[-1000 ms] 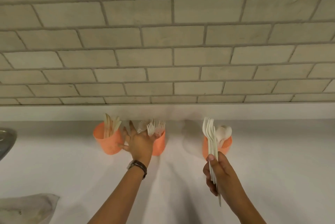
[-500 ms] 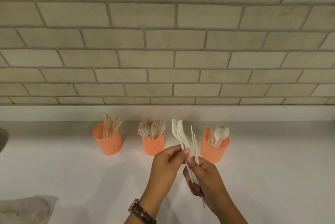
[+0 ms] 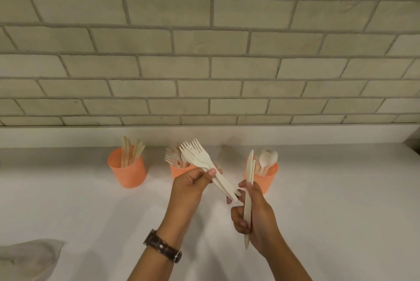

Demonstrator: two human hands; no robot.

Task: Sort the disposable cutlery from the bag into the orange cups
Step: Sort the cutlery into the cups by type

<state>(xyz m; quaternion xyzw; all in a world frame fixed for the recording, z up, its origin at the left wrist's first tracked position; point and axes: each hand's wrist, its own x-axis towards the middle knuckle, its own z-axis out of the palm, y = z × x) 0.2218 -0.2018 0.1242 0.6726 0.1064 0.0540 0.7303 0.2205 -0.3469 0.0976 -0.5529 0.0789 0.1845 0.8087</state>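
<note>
pale grey brick-pattern tile wall (image 3: 204, 64) above a plain white countertop (image 3: 341, 201); soft, even indoor light

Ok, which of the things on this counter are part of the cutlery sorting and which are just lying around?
Part of the job:
- three orange plastic cups: knives, forks, spoons
- pale disposable forks in the left hand
- pale disposable knives in the right hand
- crumpled whitish bag

Lying about:
- brown leather wristwatch
</note>
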